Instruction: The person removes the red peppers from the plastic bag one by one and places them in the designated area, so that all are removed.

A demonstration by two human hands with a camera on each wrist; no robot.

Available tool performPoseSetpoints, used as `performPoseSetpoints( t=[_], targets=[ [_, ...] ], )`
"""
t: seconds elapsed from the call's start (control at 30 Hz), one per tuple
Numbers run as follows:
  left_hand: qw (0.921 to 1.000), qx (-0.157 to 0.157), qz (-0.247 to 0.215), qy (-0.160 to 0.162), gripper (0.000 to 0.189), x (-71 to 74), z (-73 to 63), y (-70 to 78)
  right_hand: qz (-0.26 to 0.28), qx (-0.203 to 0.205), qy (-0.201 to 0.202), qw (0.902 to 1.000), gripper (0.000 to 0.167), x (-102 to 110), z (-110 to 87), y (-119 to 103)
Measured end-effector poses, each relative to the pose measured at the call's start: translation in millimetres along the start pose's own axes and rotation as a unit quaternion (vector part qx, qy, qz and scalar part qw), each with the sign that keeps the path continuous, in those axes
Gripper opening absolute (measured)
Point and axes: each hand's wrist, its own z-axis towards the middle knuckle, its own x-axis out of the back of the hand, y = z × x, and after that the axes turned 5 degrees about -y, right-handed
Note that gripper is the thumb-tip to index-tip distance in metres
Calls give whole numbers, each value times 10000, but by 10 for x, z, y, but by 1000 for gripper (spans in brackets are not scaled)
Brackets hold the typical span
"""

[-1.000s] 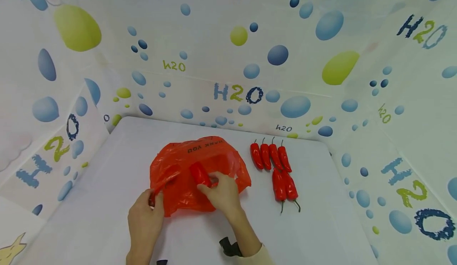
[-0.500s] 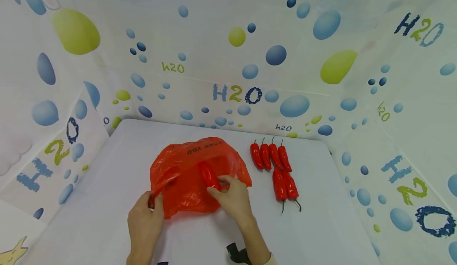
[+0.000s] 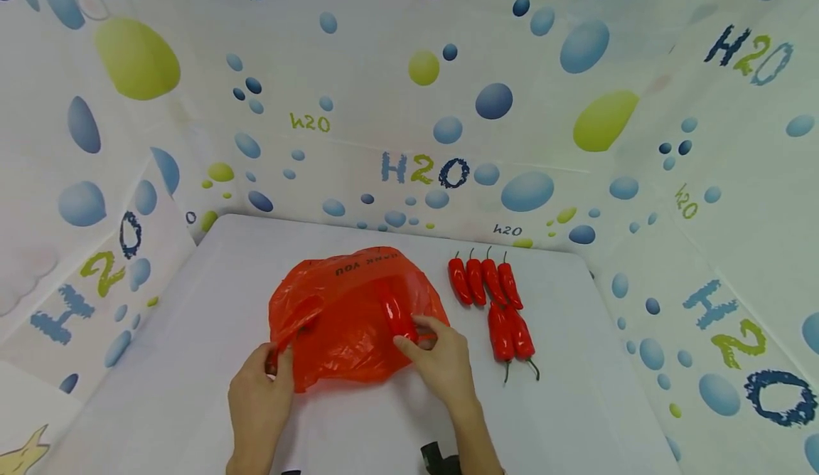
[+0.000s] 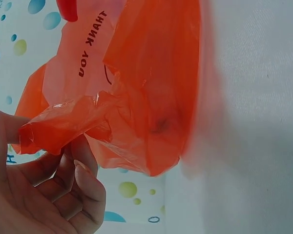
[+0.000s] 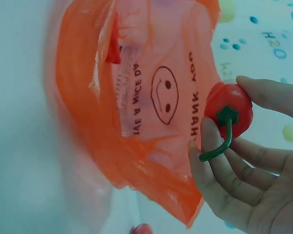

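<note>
My left hand [image 3: 259, 397] pinches the near left edge of a thin orange-red plastic bag [image 3: 339, 350], which lies with its mouth spread. My right hand [image 3: 448, 365] grips a red chili pepper [image 3: 398, 315] near its stem end, in front of the bag's right side. In the right wrist view the pepper [image 5: 237, 100] shows a curved green stem, with fingers and thumb round it. Inside the bag in that view is another red piece [image 5: 115, 44], partly hidden. The left wrist view shows the bag's gathered rim [image 4: 63, 129] between thumb and fingers.
Right of the bag, several red chili peppers [image 3: 475, 281] lie in a row on the white table [image 3: 576, 390]. Two larger peppers [image 3: 510, 333] lie just in front of them. A sheet patterned with bubbles [image 3: 358, 55] hangs behind and at the sides.
My right hand has shifted to the right with the pepper, from the middle of the bag's mouth toward its right edge. The left hand has stayed on the bag's rim.
</note>
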Motion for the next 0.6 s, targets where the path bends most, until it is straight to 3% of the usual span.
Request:
performPoseSetpoints(
  t=[0.27, 0.6],
  targets=[
    [9998, -77, 28, 161, 20, 6, -1, -18, 173, -193, 652, 9975, 53, 190, -51, 135],
    [9999, 135, 32, -32, 25, -8, -13, 25, 96, -260, 1522, 9880, 55, 447, -49, 276]
  ],
)
